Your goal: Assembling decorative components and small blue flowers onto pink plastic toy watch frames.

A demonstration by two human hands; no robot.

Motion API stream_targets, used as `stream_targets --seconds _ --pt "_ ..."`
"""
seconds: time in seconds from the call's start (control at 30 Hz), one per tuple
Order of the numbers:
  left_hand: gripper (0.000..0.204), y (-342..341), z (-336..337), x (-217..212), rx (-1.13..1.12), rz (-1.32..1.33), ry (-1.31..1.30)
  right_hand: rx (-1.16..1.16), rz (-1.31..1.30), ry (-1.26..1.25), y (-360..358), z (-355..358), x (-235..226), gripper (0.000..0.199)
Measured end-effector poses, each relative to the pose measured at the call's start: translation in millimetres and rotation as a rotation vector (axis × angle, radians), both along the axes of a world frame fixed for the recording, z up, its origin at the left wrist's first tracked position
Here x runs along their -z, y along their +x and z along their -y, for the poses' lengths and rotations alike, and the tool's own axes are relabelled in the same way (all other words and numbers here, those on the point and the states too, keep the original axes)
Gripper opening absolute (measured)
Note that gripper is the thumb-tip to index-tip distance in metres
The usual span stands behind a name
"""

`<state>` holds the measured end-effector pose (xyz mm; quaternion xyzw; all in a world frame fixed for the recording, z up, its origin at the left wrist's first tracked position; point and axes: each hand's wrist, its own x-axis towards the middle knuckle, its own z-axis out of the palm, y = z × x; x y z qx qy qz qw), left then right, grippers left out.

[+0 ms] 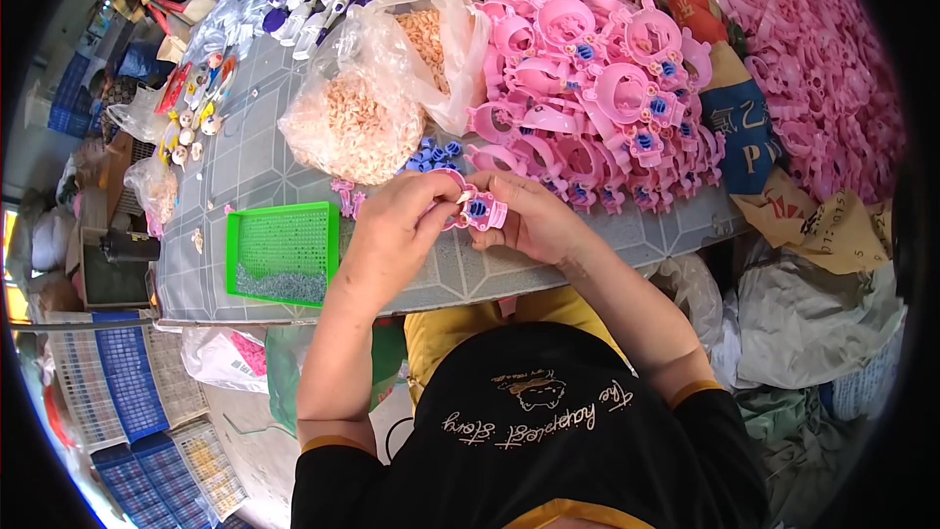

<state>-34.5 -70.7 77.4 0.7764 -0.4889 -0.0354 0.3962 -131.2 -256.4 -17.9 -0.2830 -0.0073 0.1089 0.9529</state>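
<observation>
Part (495, 215), pink with blue insert (477, 208), sits above table (460, 269); right hand (526, 218) grips one end, left hand (399, 224) pinches the other, probably thumb-and-finger. Keep right steady, left pressure light.

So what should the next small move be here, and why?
Probably press with the left hand at the ring end of the pink piece while the right hand steadies it: the left fingertips are pinched there, beside the blue insert, and the right hand grips the other end. Whether a small part sits between the fingertips is hard to tell.
</observation>
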Motion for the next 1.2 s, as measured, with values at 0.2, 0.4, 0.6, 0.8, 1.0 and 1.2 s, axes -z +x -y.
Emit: stream_targets --seconds 0.2,0.4,0.6,0.8,1.0,1.2 --pt "0.016 7 0 4 0.072 0.041 -0.112 0.019 -0.051 -0.046 1 -3 3 0.042" --pt "0.02 8 2 7 0.12 0.088 -0.103 -0.016 -0.061 -0.018 1 -1 1 0.043" --pt "0.022 14 2 12 0.178 0.074 -0.08 -0.065 -0.068 0.065 0 3 2 0.045" --pt "0.021 12 5 -2 0.242 0.324 0.01 -0.079 -0.021 0.086 0 7 9 0.043" --pt "0.027 8 -31 3 -0.197 0.406 -0.191 -0.044 -0.071 -0.176 -1 -8 -10 0.038" --pt "0.02 39 -94 15 -0.882 0.237 -0.252 -0.046 -0.035 -0.55 -1 -17 -6 0.041"
